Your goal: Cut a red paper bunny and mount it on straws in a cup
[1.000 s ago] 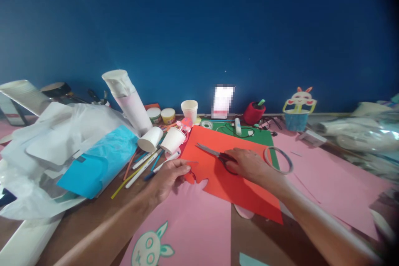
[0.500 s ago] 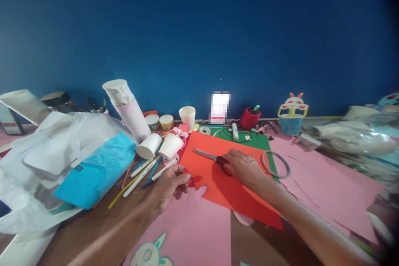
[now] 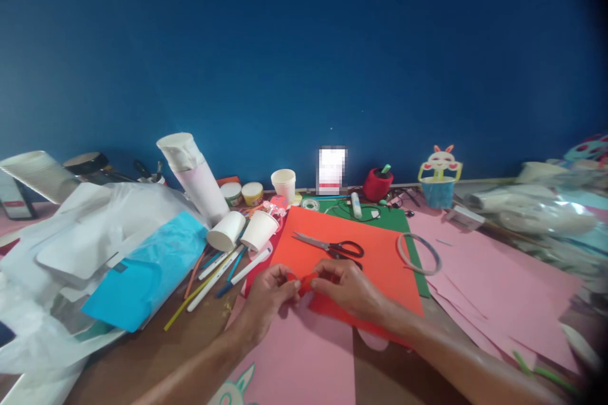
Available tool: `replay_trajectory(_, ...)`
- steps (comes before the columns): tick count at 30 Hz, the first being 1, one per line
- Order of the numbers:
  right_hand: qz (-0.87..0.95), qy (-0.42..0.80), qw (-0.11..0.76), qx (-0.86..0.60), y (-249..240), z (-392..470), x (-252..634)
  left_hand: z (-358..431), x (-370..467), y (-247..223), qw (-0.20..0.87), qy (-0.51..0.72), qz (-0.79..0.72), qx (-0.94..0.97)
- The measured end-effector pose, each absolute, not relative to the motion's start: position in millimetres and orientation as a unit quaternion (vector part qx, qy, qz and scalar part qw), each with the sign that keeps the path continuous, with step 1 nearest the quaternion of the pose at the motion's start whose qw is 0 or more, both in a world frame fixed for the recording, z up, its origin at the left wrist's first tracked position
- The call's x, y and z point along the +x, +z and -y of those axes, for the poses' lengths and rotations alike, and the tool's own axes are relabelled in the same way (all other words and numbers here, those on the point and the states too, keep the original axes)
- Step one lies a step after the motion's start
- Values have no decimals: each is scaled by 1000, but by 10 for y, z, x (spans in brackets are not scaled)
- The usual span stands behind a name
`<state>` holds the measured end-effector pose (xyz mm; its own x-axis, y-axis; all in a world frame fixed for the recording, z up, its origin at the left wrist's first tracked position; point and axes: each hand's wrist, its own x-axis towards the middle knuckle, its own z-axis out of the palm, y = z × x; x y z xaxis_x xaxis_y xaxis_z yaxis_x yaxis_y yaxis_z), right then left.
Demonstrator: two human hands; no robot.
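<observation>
A small red paper piece point(image 3: 306, 283) is pinched between both hands near the front of the orange-red sheet. My left hand point(image 3: 273, 294) grips its left side, and my right hand point(image 3: 349, 288) has its fingers closed on the right side. Black-handled scissors point(image 3: 332, 247) lie on the orange-red sheet point(image 3: 375, 253), just beyond my right hand, touched by neither. Under and in front of the hands is a pink sheet point(image 3: 313, 354) with a green-outlined rabbit drawing point(image 3: 232, 392) at its lower left.
White cups point(image 3: 260, 230), pens point(image 3: 216, 281) and a plastic bag with blue paper point(image 3: 147, 272) are at left. A tape ring point(image 3: 420, 253), pink sheets point(image 3: 503, 285) and a blue rabbit cup point(image 3: 437, 193) sit at right. A blue wall point(image 3: 304, 63) stands behind.
My right hand has let go of the scissors, which now lie on the sheet, and has moved left and nearer to take hold of the red piece beside my left hand.
</observation>
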<state>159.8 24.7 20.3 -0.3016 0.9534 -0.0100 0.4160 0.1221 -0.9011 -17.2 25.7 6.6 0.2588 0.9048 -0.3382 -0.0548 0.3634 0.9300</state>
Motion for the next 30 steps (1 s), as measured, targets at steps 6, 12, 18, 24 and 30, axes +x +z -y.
replay_trajectory(6,647,471,345,-490,32,-322,1607,-332,-288,91,577,334,-493,559)
replay_trajectory(12,601,511,389,-477,-90,-398,1636,-635,-602,114,92,465,-491,731)
replay_trajectory(18,596,523,394,-466,-147,-392,1623,-813,-741,89,-26,380,-540,750)
replay_trajectory(24,594,533,392,-458,-131,-371,1604,-819,-726,120,-40,294,-573,764)
replay_trajectory(30,594,534,396,-453,-147,-365,1602,-867,-666,89,-57,245,-591,766)
